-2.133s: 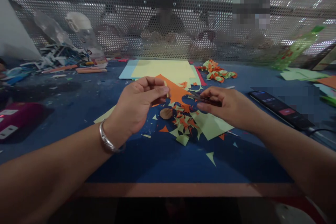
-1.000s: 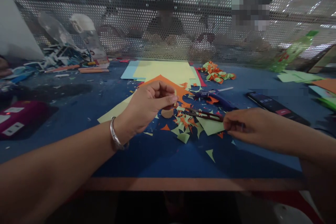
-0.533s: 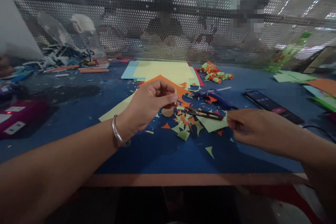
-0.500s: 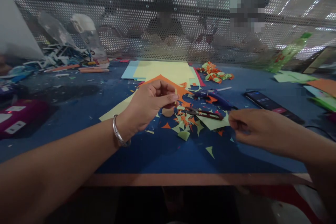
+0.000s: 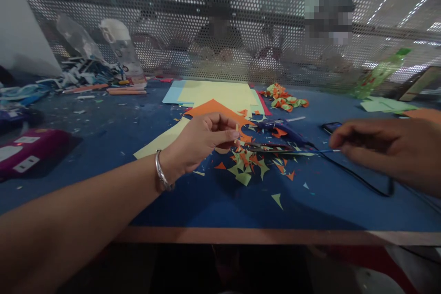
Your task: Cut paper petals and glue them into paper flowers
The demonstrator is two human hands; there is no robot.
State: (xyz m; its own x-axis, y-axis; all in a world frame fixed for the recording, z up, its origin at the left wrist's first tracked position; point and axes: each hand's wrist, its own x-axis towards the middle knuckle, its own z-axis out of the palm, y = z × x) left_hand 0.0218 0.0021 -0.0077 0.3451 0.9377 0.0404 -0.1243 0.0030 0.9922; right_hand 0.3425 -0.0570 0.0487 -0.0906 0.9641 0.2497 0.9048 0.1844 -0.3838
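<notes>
My left hand (image 5: pixel 210 140), with a silver bangle at the wrist, pinches a small pale yellow paper piece (image 5: pixel 237 133) upright between thumb and fingertips. A thin blue-edged strip (image 5: pixel 324 150) reaches leftward from the fingertips of my right hand (image 5: pixel 382 149), which is curled and blurred; the strip's exact kind is unclear. Beneath the strip lies a dark slim cutter (image 5: pixel 268 146), partly covered. Orange and light green paper scraps (image 5: pixel 246 165) are scattered right of my left hand. Behind them rest a blue glue gun (image 5: pixel 284 131) and an orange sheet (image 5: pixel 213 108).
Yellow and blue sheets (image 5: pixel 217 91) lie at the back beside curled paper pieces (image 5: pixel 282 97). A phone (image 5: pixel 330 127) is partly behind my right hand. A black cable (image 5: pixel 365 186) crosses the right. At left are a magenta box (image 5: pixel 37 149) and a water bottle (image 5: pixel 124 50).
My right hand has moved right, and the thin strip now shows at its fingertips. The green paper by the cutter no longer lies flat there. My left hand keeps its pinch, shifted slightly right.
</notes>
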